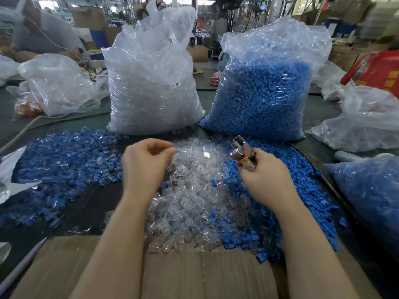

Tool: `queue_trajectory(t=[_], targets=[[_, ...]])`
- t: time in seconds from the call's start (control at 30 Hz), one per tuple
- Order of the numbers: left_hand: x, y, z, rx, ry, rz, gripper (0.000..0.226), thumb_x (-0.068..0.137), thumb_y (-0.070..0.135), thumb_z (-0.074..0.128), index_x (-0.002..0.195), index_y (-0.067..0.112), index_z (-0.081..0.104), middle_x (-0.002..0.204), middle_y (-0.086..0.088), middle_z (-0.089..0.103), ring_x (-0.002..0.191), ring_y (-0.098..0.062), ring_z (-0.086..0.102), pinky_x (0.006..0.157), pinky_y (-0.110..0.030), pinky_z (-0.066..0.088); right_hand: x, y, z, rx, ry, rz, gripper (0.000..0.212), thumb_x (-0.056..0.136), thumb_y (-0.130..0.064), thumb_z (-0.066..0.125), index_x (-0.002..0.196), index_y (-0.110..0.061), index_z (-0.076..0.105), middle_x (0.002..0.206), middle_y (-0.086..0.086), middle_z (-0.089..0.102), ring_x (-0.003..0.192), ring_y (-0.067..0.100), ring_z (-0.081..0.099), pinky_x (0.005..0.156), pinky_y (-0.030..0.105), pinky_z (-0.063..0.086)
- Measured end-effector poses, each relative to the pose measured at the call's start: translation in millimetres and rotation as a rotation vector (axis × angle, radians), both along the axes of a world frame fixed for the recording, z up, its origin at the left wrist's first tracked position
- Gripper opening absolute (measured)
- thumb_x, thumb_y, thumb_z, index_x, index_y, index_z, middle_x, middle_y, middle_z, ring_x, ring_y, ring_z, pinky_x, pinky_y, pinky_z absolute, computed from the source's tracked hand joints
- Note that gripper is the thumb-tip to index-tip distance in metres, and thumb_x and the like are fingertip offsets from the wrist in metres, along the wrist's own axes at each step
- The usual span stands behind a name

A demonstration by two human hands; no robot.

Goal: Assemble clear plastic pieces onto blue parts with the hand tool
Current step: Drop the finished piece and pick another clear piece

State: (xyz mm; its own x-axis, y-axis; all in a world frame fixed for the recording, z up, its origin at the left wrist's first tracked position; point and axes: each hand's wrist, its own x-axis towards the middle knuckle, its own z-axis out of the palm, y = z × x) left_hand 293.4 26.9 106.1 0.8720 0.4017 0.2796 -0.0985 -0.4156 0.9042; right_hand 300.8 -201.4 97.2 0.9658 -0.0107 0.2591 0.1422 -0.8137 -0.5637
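A heap of clear plastic pieces [200, 190] lies in the middle of the table. Loose blue parts [302, 186] spread to its right, and a pile of blue parts fitted with clear pieces [64, 165] covers the left. My left hand [146, 162] hovers over the far edge of the clear heap with fingers curled toward the thumb; whether it pinches a clear piece is blurred. My right hand [265, 178] grips a metal hand tool [241, 152], whose shiny jaws point up and left above the blue parts.
A tall bag of clear pieces [151, 83] and a tall bag of blue parts [265, 93] stand behind the heaps. More bags lie at the left [60, 87] and right [371, 121]. A cardboard flap [194, 275] spans the near edge. A person sits at the far left.
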Motion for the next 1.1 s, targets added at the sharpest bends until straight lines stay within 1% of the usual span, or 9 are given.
queue_trajectory(t=[0.13, 0.23, 0.47, 0.63, 0.73, 0.8, 0.87, 0.97, 1.1], targets=[[-2.3, 52.6, -16.0, 0.351, 0.154, 0.371, 0.011, 0.086, 0.02, 0.074, 0.095, 0.018, 0.079, 0.095, -0.008, 0.076, 0.091, -0.024, 0.065, 0.084, -0.036, 0.049, 3.0, -7.1, -4.2, -0.109, 0.054, -0.143, 0.015, 0.089, -0.031, 0.056, 0.082, -0.02, 0.05, 0.072, -0.001, 0.056, 0.062, 0.017, 0.05, 0.051, 0.031, 0.033], [-5.5, 72.3, -26.2, 0.356, 0.261, 0.491, 0.015, 0.089, 0.013, 0.07, 0.101, 0.011, 0.078, 0.103, -0.019, 0.072, 0.1, -0.039, 0.063, 0.087, -0.047, 0.052, 3.9, -7.9, -5.6, -0.181, 0.115, -0.2, 0.018, 0.09, -0.029, 0.053, 0.077, -0.022, 0.043, 0.072, -0.001, 0.053, 0.06, 0.016, 0.047, 0.048, 0.029, 0.028], [-7.4, 77.6, -32.0, 0.374, 0.324, 0.54, 0.022, 0.092, 0.007, 0.065, 0.112, 0.002, 0.072, 0.113, -0.028, 0.066, 0.107, -0.046, 0.058, 0.089, -0.052, 0.05, -1.0, -7.1, -5.3, -0.287, 0.241, -0.311, 0.024, 0.087, -0.027, 0.056, 0.073, -0.02, 0.038, 0.074, 0.002, 0.049, 0.06, 0.017, 0.045, 0.048, 0.028, 0.026], [-1.8, 62.7, -20.7, 0.501, 0.327, 0.435, 0.021, 0.09, 0.017, 0.066, 0.11, 0.016, 0.073, 0.113, -0.017, 0.068, 0.107, -0.039, 0.058, 0.086, -0.046, 0.047, 0.1, -6.0, -7.0, -0.316, 0.286, -0.341, 0.024, 0.088, -0.027, 0.058, 0.073, -0.018, 0.04, 0.076, 0.003, 0.05, 0.061, 0.019, 0.047, 0.048, 0.028, 0.028], [1.7, 41.8, -12.2, 0.387, 0.285, 0.218, 0.009, 0.086, 0.023, 0.073, 0.084, 0.032, 0.071, 0.088, 0.006, 0.071, 0.081, -0.014, 0.061, 0.072, -0.03, 0.044, -0.1, -4.7, -10.2, -0.324, 0.291, -0.33, 0.029, 0.087, -0.029, 0.06, 0.072, -0.02, 0.037, 0.079, 0.003, 0.048, 0.064, 0.022, 0.048, 0.052, 0.029, 0.033], [3.5, 26.4, -11.6, 0.392, 0.321, 0.055, 0.012, 0.086, 0.026, 0.074, 0.082, 0.035, 0.068, 0.081, 0.016, 0.066, 0.07, 0.0, 0.056, 0.063, -0.024, 0.041, -0.7, -3.8, -11.7, -0.328, 0.291, -0.316, 0.024, 0.087, -0.027, 0.06, 0.076, -0.02, 0.041, 0.083, 0.003, 0.049, 0.067, 0.024, 0.048, 0.056, 0.03, 0.035], [4.8, 13.2, -15.7, 0.454, 0.368, -0.07, 0.012, 0.089, 0.029, 0.071, 0.1, 0.031, 0.07, 0.095, 0.011, 0.07, 0.078, -0.003, 0.061, 0.072, -0.026, 0.048, -1.7, -2.9, -12.9, -0.34, 0.284, -0.302, 0.017, 0.086, -0.025, 0.06, 0.083, -0.02, 0.045, 0.087, 0.003, 0.049, 0.069, 0.025, 0.047, 0.057, 0.031, 0.035], [7.2, 0.3, -22.0, 0.537, 0.41, -0.181, 0.036, 0.094, 0.027, 0.064, 0.129, 0.024, 0.062, 0.123, 0.001, 0.065, 0.107, -0.016, 0.062, 0.097, -0.038, 0.05, -2.3, -2.8, -13.7, -0.349, 0.271, -0.294, 0.018, 0.086, -0.024, 0.06, 0.08, -0.021, 0.042, 0.082, 0.002, 0.046, 0.066, 0.025, 0.045, 0.053, 0.031, 0.031], [8.1, -2.1, -26.2, 0.498, 0.374, -0.172, 0.033, 0.09, 0.023, 0.07, 0.123, 0.024, 0.065, 0.116, 0.003, 0.068, 0.103, -0.016, 0.062, 0.095, -0.036, 0.051, -1.5, -4.3, -15.7, -0.358, 0.274, -0.29, 0.033, 0.086, -0.023, 0.059, 0.07, -0.024, 0.032, 0.075, -0.001, 0.042, 0.06, 0.02, 0.041, 0.05, 0.03, 0.03]])
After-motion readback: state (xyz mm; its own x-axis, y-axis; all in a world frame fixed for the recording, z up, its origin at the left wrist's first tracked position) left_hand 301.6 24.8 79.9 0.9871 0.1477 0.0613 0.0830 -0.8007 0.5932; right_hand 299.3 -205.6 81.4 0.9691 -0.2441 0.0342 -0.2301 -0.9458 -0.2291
